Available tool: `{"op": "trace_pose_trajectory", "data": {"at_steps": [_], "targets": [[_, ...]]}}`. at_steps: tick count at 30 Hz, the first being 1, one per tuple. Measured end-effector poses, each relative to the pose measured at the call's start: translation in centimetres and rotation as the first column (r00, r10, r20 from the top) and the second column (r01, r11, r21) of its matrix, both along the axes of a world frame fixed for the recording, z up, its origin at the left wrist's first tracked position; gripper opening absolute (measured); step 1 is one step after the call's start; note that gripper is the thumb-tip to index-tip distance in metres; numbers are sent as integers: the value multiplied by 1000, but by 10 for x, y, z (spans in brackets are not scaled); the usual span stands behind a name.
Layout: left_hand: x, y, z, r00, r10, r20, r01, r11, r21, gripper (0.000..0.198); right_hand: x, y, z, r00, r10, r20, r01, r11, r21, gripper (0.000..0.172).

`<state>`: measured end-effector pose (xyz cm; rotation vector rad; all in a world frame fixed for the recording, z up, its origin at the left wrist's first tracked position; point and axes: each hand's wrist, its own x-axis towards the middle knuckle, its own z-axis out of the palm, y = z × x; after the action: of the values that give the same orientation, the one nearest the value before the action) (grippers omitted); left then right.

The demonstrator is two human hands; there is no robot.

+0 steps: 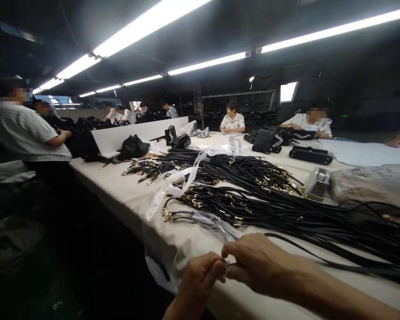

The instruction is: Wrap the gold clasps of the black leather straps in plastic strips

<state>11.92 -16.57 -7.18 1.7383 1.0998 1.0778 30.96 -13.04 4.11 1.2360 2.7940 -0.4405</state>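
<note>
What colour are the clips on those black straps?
The clips are gold-coloured, as the head view shows.

Black straps (286,204) look smooth, softly sheened and leathery, with glossy gold-toned metal clasps (167,216). A thin, shiny plastic strip (188,181) trails towards the near edge of the worktop (115,186), covered in matt, creased cloth (173,238).

The pale table (120,191) carries straps (280,205) and bags (264,141).

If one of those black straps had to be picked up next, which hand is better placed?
Probably the right hand: it lies nearer the black straps, while the left hand is farther off, by the edge of the table. Whether either is free is unclear.
</note>
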Motion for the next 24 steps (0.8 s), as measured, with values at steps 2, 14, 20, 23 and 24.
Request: {"op": "trace_pose_trajectory", "data": {"at_steps": [2,14,20,23,24], "targets": [[0,0,-4,996,92,-14,-91,994,56,43,20,6,3,993,-80,-91,67,988,-139,27],[28,5,-9,980,-7,198,8,1000,-3,39,46,14,-33,760,-512,-400,117,713,-691,34],[51,15,-8,940,-20,340,62,992,-113,44,38,0,-33,813,-427,-396,146,807,-572,34],[47,9,-3,936,6,353,33,994,-103,48,32,-1,-34,799,-440,-409,53,729,-682,31],[39,2,-1,940,-15,341,70,986,-150,51,32,0,-34,774,-449,-446,0,705,-709,32]]}}
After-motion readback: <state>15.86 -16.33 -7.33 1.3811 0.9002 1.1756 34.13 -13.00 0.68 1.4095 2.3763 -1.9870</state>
